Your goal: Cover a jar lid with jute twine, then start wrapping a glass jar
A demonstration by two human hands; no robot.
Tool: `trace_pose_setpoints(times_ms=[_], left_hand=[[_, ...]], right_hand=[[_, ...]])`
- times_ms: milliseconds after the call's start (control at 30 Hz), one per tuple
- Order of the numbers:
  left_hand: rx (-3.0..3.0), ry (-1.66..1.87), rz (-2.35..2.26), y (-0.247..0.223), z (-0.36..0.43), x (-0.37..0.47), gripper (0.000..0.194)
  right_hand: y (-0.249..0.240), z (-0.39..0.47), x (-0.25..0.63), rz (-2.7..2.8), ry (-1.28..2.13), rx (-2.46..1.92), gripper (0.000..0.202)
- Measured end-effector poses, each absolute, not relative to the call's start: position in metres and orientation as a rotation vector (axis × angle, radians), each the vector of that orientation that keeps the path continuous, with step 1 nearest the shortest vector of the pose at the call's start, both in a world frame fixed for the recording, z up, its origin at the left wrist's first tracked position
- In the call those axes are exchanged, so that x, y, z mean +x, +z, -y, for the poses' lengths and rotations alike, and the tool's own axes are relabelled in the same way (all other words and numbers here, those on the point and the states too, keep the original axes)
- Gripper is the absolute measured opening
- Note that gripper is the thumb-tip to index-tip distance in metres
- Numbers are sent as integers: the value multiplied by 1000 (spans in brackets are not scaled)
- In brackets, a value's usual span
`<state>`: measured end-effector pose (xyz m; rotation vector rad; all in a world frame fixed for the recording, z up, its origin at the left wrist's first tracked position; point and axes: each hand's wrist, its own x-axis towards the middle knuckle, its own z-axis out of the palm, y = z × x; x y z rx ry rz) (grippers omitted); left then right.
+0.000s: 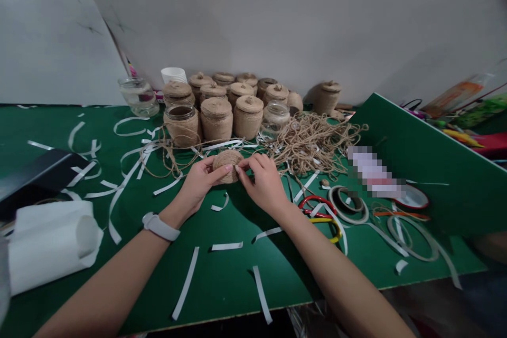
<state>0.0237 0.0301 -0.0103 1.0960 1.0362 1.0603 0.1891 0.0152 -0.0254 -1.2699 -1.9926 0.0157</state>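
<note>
A round lid wound with jute twine (228, 159) is held above the green table in front of me. My left hand (200, 182) grips its left edge, the thumb pressed on its face. On the other side my right hand (261, 179) pinches at the lid's middle with thumb and forefinger; whatever small piece lies between those fingertips is mostly hidden. Just beyond the lid stand several twine-wrapped jars (216, 121), many with knobbed lids. A loose heap of jute twine (317, 140) lies to the right of them.
White paper strips (130, 187) are scattered over the green table (222, 285). Red-and-yellow-handled scissors (317, 206) and tape rolls (348, 205) lie right. A white paper roll (55, 243) lies left. Glass jars (138, 96) stand behind; a green partition (420, 169) borders the right.
</note>
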Motion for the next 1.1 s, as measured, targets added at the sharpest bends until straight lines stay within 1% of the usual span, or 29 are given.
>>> trace_pose_setpoints(times_ms=[267, 400, 567, 667, 833, 1100], left_hand=[[1036, 1070, -999, -6, -29, 25, 41], [984, 954, -1030, -1, -29, 21, 38], [1070, 843, -1072, -6, -32, 16, 37], [1121, 896, -1146, -9, -35, 15, 36], [1139, 1044, -1208, -10, -37, 16, 44], [1128, 1131, -1035, -11, -34, 21, 45]], right_hand=[[-25, -16, 189, 2061, 31, -1288, 15], [-23, -15, 190, 2125, -19, -1273, 17], [-20, -14, 192, 2156, -57, -1258, 15], [-20, -15, 193, 2174, -72, -1273, 14], [-23, -17, 194, 2073, -68, -1332, 13], [-19, -11, 190, 1998, -5, -1246, 14]])
